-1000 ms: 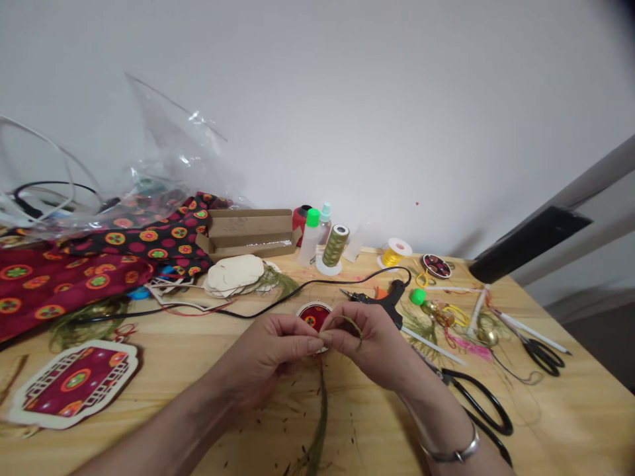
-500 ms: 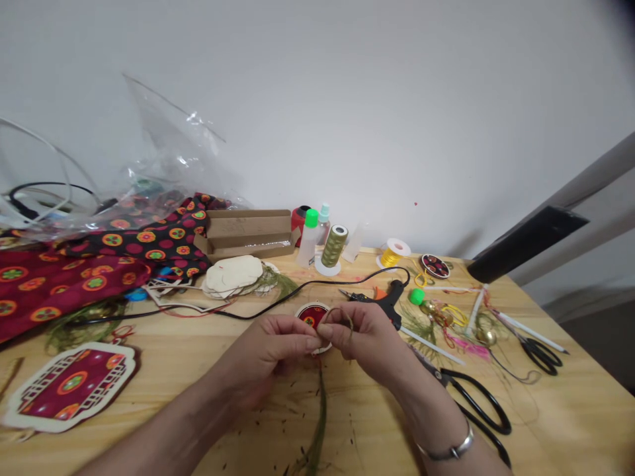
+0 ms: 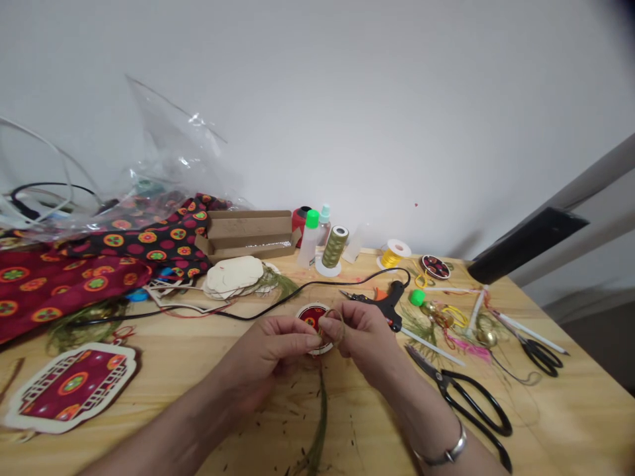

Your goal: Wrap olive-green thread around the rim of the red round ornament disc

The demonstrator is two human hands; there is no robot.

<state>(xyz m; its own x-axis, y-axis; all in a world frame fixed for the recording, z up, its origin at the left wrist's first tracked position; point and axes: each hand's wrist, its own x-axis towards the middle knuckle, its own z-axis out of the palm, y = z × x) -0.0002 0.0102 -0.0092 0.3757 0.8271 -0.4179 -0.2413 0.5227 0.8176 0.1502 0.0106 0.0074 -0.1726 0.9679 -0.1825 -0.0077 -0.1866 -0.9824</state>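
Observation:
Over the middle of the table, my left hand (image 3: 280, 340) is closed in a pinch of thumb and forefinger; what it grips is too small to make out. My right hand (image 3: 367, 340) meets it, with thumb and forefinger pinched on an olive thread (image 3: 342, 325) that curls in a loop above the knuckles. Behind the fingertips is a round ornament (image 3: 311, 316) with a pale rim and dark red patterned cloth, partly covered by my hands. A green tassel (image 3: 322, 423) hangs or lies below it, toward the front edge.
A black glue gun (image 3: 389, 304) and large black-handled scissors (image 3: 466, 396) lie to the right. Olive (image 3: 335, 248) and yellow thread spools (image 3: 395, 253) stand at the back beside a green-capped bottle (image 3: 310, 241). At left are a framed ornament (image 3: 72, 387) and patterned cloth (image 3: 69, 277).
My right hand has shifted slightly, and the thread loop now curves differently around its fingers. My right forearm has moved a little left, uncovering more of the scissors. The left hand barely moves.

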